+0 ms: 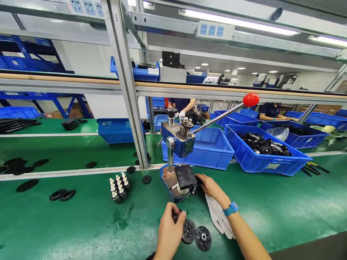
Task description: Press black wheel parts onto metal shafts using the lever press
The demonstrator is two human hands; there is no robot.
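Note:
My left hand [171, 227] is closed in a pinch on a small black part [175, 217], mostly covered by the fingers. Beside it, two round black discs [203, 238] with hubs and holes lie on the green bench. My right hand [211, 188] has its fingers curled at a dark piece at the right side of the press; what they hold is largely hidden. A blue arbor press [177, 144] stands ahead, its long lever with a red knob [251, 99] raised to the right. A black block [185, 177] sits tilted on its base. A pale glove [218, 216] lies under my right wrist.
Several black bottle-like parts with white tops [119, 187] stand left of the press. Black rings [63, 195] lie farther left. Behind are a blue bin [208, 144] and another bin [267, 164] holding black parts. A metal post [130, 83] rises nearby. Co-workers sit across the bench.

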